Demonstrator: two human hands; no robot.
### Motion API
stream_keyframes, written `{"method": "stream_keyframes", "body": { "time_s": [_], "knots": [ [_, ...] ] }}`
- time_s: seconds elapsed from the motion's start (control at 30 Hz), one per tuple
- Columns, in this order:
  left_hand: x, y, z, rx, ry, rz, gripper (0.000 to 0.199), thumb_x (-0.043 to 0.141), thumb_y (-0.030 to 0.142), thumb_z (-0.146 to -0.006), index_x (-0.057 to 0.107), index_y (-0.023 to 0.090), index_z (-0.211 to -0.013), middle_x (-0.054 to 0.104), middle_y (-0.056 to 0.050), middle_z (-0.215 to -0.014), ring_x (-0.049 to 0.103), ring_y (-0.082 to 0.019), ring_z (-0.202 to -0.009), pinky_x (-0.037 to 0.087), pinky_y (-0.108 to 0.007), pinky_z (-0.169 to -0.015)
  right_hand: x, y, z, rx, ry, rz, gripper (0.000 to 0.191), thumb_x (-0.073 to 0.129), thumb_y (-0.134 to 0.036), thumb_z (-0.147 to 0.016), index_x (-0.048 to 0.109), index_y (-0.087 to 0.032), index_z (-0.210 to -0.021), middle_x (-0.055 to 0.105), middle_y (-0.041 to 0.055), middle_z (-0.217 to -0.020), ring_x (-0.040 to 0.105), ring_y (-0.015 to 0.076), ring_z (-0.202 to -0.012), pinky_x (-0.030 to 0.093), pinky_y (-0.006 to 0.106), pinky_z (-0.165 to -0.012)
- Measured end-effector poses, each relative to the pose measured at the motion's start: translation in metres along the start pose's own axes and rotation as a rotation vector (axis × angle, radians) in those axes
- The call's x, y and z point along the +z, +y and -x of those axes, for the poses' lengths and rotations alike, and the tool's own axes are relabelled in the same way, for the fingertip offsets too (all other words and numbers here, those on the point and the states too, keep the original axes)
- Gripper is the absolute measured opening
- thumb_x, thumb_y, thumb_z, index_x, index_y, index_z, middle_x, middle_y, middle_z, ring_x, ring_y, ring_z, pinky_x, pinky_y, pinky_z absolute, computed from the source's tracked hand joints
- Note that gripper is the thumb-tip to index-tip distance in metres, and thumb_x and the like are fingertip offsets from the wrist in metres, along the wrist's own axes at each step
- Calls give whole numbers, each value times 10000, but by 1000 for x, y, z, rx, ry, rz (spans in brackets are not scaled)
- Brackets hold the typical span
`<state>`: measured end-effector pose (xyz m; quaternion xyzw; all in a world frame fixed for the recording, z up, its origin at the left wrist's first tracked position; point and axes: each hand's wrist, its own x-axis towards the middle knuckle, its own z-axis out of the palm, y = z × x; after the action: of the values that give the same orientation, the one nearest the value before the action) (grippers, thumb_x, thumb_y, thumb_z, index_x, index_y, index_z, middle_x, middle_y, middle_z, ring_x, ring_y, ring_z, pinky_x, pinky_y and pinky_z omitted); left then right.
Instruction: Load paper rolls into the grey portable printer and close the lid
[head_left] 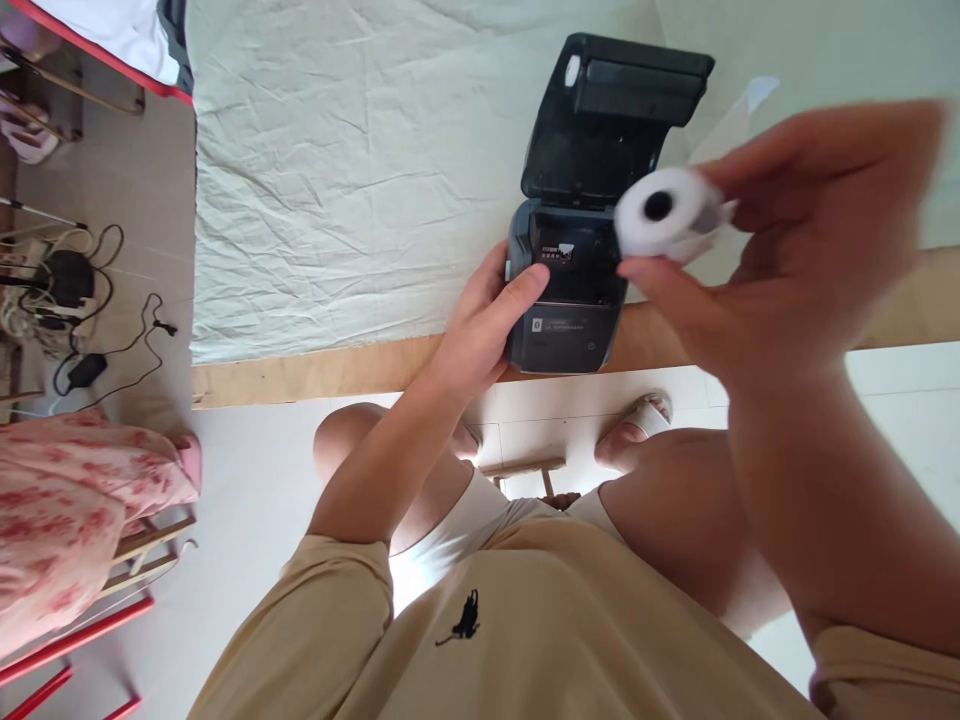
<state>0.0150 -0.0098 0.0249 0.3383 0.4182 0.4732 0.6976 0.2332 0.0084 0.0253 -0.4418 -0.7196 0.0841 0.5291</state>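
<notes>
A dark portable receipt printer (570,335) lies at the table's front edge with its lid (600,135) swung up and its paper bay exposed. My left hand (487,320) grips the printer's left side, the thumb resting over the bay's rim. Between the thumb and fingers of my right hand (810,230) is a white paper roll (664,215) with a dark core hole facing me. The roll hangs over the right edge of the bay, outside it. A loose paper tail (727,130) stretches up behind my right fingers. Motion blurs my right hand somewhat.
A pale green cloth (337,180) covers the table, whose wooden edge (315,380) runs along the front. Tangled cables and a black adapter (88,371) lie on the floor at left. Nearby are a pink floral cloth (67,510) and red bars (82,640).
</notes>
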Motion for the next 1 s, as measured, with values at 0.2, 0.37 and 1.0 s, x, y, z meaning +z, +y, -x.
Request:
{"method": "stream_keyframes", "body": {
  "time_s": [0.2,0.37,1.0],
  "knots": [
    [0,1,0,-17,-5,-22,329,847,533,-1024,752,254,-1170,837,-41,-1089,881,-328,-1226,769,-454,-1000,19,-2,-11,-93,-224,151,235,751,-127,-961,758,-356,-1014,904,-32,-1168,881,300,-1044,695,520,-896],
    [-1,2,1,-2,-43,5,319,777,551,-1076,754,266,-1218,858,-36,-1142,867,-334,-1311,769,-449,-1006,20,-3,-3,-144,-105,5,257,726,-78,-955,742,-335,-948,884,-39,-1035,848,280,-936,628,499,-825],
    [-4,1,0,98,-22,-102,743,1008,405,-786,632,311,-1420,734,-75,-1637,628,-380,-1666,593,-432,-1336,12,7,16,-4,-240,-13,748,866,-464,-928,556,-430,-1608,531,137,-1674,533,430,-1627,547,681,-1306]
  ]
}}
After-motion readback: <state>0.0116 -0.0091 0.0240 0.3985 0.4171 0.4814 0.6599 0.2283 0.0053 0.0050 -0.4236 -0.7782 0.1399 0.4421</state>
